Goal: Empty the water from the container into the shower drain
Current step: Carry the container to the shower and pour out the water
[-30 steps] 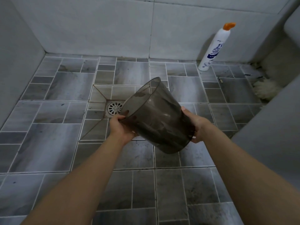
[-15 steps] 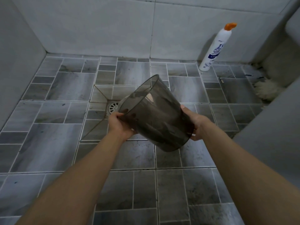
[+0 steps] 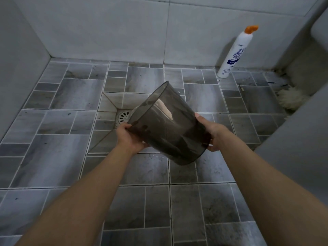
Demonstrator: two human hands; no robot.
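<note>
A smoky translucent container [image 3: 170,125] is held in the air with both hands, tipped so its open mouth faces up and to the left. My left hand [image 3: 130,137] grips its rim on the near left side. My right hand [image 3: 212,133] holds its base on the right. The round metal shower drain [image 3: 123,117] lies in the floor just left of and beyond the rim, partly hidden by the container. I see no water stream.
A white cleaner bottle with an orange cap [image 3: 235,54] stands against the back wall at right. A whitish mop head [image 3: 291,99] lies in the far right corner beside a grey ledge [image 3: 301,135]. Grey tiled walls enclose left and back.
The container's mouth has swung upward and slightly right, so the container is less tipped toward the drain. Both hands keep their hold.
</note>
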